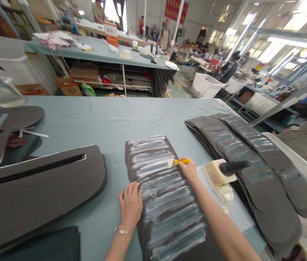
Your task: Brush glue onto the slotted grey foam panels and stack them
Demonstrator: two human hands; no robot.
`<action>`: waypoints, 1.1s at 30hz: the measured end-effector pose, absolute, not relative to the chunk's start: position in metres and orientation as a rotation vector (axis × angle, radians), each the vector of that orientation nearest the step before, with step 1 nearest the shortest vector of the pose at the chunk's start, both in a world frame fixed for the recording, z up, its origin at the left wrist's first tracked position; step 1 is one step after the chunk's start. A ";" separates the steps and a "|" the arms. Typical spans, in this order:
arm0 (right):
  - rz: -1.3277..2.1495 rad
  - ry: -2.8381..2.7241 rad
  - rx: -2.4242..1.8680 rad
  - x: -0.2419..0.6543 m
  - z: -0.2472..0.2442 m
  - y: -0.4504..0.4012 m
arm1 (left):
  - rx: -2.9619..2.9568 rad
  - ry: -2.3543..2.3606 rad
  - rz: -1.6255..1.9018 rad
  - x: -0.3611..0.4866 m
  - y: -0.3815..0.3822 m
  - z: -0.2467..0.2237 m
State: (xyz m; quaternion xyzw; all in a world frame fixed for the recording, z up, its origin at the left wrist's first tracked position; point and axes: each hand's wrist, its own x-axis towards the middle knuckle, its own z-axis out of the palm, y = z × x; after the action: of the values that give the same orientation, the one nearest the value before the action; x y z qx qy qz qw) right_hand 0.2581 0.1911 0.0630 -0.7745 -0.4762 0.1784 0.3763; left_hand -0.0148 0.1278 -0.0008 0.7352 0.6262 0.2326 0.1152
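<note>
A stack of dark grey panels lies lengthwise in front of me, its top piece crossed by several wet, whitish glue stripes. My right hand grips a brush with a yellow handle, and its pale bristles touch a stripe near the far end. At the stack's left edge rests my left hand, palm down with fingers stretched out, holding nothing. To the right of my right hand stands a cream-coloured container crusted with glue, with a dark cylindrical handle sticking out of it.
Glue-striped grey pieces are piled in overlapping rows at the right. On the left lies a large slotted panel, with curved pieces and a clear container beyond. Another table, a white bin and people are farther back.
</note>
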 end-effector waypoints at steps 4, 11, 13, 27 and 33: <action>0.363 -1.223 -1.972 0.238 0.072 0.184 | 2.143 1.844 0.694 -0.014 0.127 0.000; 0.721 -1.508 -1.642 0.138 0.053 0.168 | 2.168 1.799 0.702 -0.018 0.124 -0.005; 0.631 -1.389 -1.782 0.173 0.050 0.169 | 2.152 1.808 0.713 -0.018 0.124 -0.005; 0.392 -1.409 -1.929 0.230 0.054 0.156 | 2.161 1.814 0.783 -0.011 0.125 -0.011; 0.230 -1.387 -2.053 0.288 0.058 0.158 | 2.116 1.844 0.787 -0.010 0.123 -0.007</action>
State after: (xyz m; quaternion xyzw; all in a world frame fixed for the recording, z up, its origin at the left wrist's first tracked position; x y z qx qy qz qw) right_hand 0.2883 0.1583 0.0575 -0.7816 -0.5278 0.0874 0.3209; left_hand -0.0098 0.1232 -0.0074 0.7213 0.6284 0.2684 0.1130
